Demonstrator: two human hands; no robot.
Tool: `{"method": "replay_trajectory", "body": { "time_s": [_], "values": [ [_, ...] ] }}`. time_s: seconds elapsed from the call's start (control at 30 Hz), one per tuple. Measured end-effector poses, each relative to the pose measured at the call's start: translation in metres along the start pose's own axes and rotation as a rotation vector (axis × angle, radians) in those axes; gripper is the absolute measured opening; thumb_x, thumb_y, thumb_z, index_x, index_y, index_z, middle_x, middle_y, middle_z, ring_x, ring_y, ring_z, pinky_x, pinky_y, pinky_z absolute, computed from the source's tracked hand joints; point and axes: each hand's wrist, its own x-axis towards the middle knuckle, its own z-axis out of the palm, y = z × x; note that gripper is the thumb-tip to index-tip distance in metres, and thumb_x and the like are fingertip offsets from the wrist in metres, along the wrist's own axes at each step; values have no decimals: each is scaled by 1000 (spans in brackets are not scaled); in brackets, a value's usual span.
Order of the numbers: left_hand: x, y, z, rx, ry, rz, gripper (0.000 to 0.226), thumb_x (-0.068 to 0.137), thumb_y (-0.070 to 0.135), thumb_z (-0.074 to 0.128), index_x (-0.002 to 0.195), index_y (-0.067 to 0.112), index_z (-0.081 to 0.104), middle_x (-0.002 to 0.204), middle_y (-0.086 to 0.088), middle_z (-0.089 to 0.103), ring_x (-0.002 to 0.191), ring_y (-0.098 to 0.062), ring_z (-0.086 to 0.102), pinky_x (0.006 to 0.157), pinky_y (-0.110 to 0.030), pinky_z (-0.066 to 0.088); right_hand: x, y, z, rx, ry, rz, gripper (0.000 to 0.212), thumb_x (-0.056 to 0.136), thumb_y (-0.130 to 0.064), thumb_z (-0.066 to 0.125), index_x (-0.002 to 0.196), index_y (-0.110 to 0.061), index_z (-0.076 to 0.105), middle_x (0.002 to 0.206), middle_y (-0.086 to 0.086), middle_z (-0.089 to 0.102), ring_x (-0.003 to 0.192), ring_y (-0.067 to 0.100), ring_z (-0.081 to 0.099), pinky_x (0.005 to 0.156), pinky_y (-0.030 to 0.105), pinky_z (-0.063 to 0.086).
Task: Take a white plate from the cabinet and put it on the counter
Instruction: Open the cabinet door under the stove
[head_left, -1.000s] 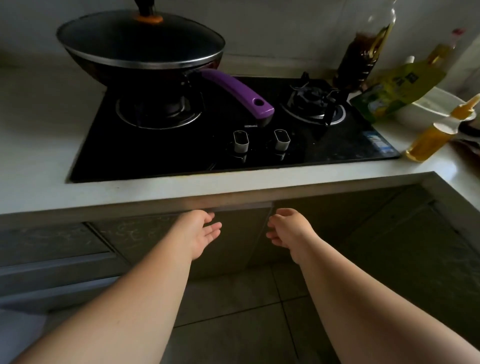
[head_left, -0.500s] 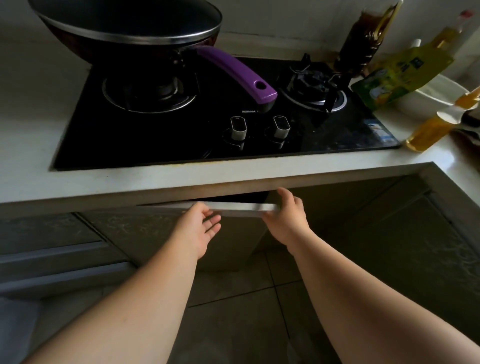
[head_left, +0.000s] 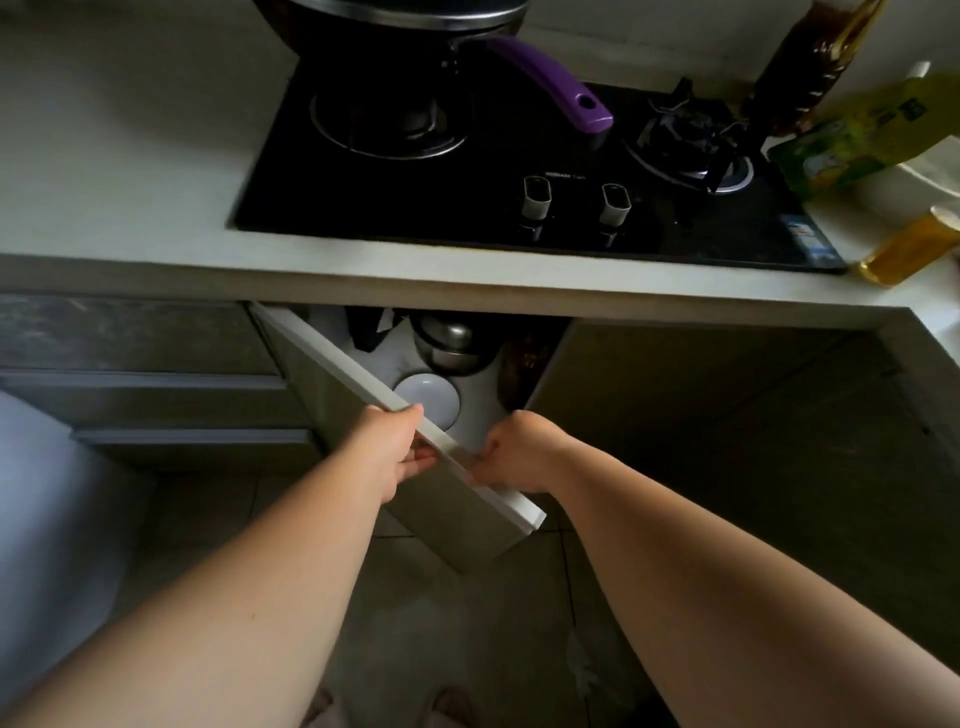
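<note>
The cabinet door (head_left: 363, 384) under the stove stands swung out towards me, hinged on its left side. My left hand (head_left: 397, 447) grips its top edge from the left. On the inner side of that edge, near the free end, my right hand (head_left: 511, 457) is closed. Inside, on the white shelf floor, lies a white plate (head_left: 431, 397), partly hidden by the door edge. The pale counter (head_left: 130, 171) runs above the cabinet.
Behind the plate stand a steel pot (head_left: 452, 343) and dark items. On the counter: a black gas hob (head_left: 519, 171), a wok with a purple handle (head_left: 550, 83), oil bottles (head_left: 810, 62) and a yellow pouch (head_left: 857, 135) at right. Drawers (head_left: 145, 384) at left.
The cabinet door went from shut to barely ajar to wide open. Both hands took hold of its top edge and pulled it outwards, which uncovered the plate and the pot inside.
</note>
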Motion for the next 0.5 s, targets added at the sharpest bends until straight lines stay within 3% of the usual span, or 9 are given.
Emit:
{"method": "replay_trajectory", "body": {
  "time_s": [0.13, 0.27, 0.4, 0.5],
  "values": [
    [-20, -9, -41, 139, 3, 24, 11, 91, 18, 51, 98, 10, 48, 86, -13, 59, 71, -26, 62, 51, -36, 53, -22, -40, 26, -160, -173, -80, 38, 90, -43, 54, 106, -12, 70, 105, 4, 73, 96, 21, 66, 74, 27, 50],
    [-35, -14, -92, 321, -6, 60, 13, 92, 19, 50, 98, 8, 48, 86, -15, 60, 66, -26, 63, 48, -34, 54, -41, -86, 60, -33, -222, -133, 38, 90, -44, 52, 102, -14, 73, 88, 0, 74, 67, 12, 63, 58, 21, 46],
    [-44, -8, -151, 660, 61, 124, 26, 91, 26, 51, 108, 7, 52, 104, -18, 61, 71, -23, 61, 48, -29, 54, -51, -131, 90, 30, -168, -202, 46, 87, -50, 56, 119, -17, 64, 106, 6, 69, 92, 21, 65, 74, 31, 51],
    [-47, 5, -194, 914, 100, 151, 39, 90, 32, 50, 119, 6, 52, 112, -17, 59, 72, -24, 63, 62, -35, 58, -54, -153, 98, 136, -132, -208, 35, 87, -41, 59, 112, -17, 66, 105, 8, 71, 95, 23, 67, 80, 34, 53]
  ]
}}
